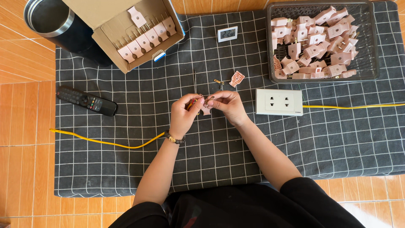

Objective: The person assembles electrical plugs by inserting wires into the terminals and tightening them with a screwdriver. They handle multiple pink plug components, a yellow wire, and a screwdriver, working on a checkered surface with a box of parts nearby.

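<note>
While both hands meet over the mat, the left hand and right hand pinch a pink plug half, its long axis running near-far, prongs hidden.

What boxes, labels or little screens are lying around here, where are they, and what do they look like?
Cardboard box: top left on the grid cloth, open, brown, with a blue and white edge, holding rows of pink plugs.
Small digital display: top centre, white rectangle with a grey screen.
Remote control: left edge of the cloth, long and black, with coloured buttons.
</note>
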